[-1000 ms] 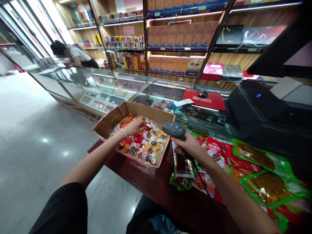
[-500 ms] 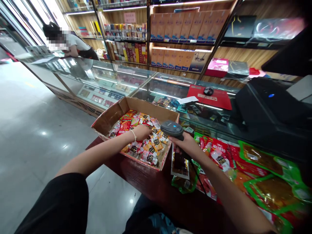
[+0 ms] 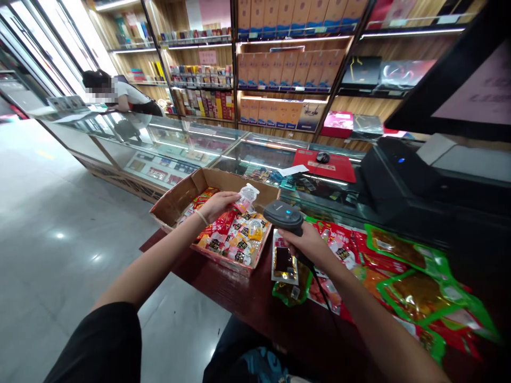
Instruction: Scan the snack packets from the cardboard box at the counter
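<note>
The left hand (image 3: 219,206) is over the box (image 3: 175,202), its thumb and fingertips pinching the edge of a small packet (image 3: 247,196), which is see-through at its far end and pinkish near the fingers. That packet is tilted up above the other packets (image 3: 243,239), which lie in a red, white and orange jumble in the box. A pale bracelet (image 3: 202,216) circles the left wrist. The right hand (image 3: 309,242) is wrapped around the handle of a dark scanner (image 3: 283,215), fingers curled; whether one presses a trigger I cannot tell. The scanner's head, with a small blue light, is by the box's right edge, and its cable (image 3: 324,292) hangs toward the near side. Box and goods rest on a dark red table (image 3: 235,292). Just right of the box lies a white-edged packet (image 3: 284,263) over a green-edged bag; farther right are red packets (image 3: 343,247) and more green-edged bags (image 3: 417,298). Beyond, a glass counter (image 3: 231,139) bears a red mat (image 3: 307,159) with a mouse (image 3: 322,157). At the far left a person (image 3: 133,96) leans over the counter.
</note>
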`<state>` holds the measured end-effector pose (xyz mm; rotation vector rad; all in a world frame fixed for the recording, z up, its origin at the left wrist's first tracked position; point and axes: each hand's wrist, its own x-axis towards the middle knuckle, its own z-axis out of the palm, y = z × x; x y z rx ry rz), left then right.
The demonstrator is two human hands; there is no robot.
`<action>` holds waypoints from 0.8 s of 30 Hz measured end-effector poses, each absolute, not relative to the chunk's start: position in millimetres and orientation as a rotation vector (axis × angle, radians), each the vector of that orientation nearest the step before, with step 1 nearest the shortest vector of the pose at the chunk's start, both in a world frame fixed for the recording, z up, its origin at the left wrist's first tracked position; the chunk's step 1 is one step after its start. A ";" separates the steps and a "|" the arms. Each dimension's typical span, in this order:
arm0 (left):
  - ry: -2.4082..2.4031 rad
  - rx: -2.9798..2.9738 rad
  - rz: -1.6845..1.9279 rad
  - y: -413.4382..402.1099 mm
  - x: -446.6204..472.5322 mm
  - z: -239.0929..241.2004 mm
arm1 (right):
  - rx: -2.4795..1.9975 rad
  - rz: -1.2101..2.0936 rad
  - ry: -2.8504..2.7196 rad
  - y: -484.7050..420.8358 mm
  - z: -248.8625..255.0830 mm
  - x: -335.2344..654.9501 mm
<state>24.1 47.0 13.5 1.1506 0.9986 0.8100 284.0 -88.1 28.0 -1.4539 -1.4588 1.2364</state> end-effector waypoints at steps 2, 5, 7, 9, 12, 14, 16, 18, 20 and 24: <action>0.990 1.076 0.839 37.9 34.2 18.2 | -1.474 1.219 -1.466 -96.7 32.9 286.6; 1.005 1.011 0.852 25.0 50.5 24.2 | -1.509 1.188 -1.456 -109.7 39.0 291.5; 0.992 1.022 0.857 18.0 61.3 27.1 | -1.537 1.151 -1.451 -118.2 42.4 296.3; 0.959 1.060 0.850 12.5 71.6 28.5 | -1.559 1.122 -1.444 -126.2 45.7 302.1; 0.977 1.141 0.837 8.0 85.4 26.4 | -1.574 1.103 -1.423 -136.4 49.2 311.2; 1.027 1.200 0.830 9.0 91.8 21.9 | -1.582 1.098 -1.401 -141.2 48.7 317.1; 1.054 1.278 0.811 14.5 94.0 15.2 | -1.585 1.098 -1.382 -144.0 45.5 322.4; 1.101 1.447 0.768 24.9 91.2 6.9 | -1.575 1.120 -1.370 -144.9 40.9 326.5; 1.172 1.773 0.654 38.3 84.6 -2.9 | -1.569 1.141 -1.362 -144.3 36.7 328.9; 1.211 2.318 0.100 58.6 71.0 -29.3 | -1.583 1.161 -1.351 -140.5 32.1 328.2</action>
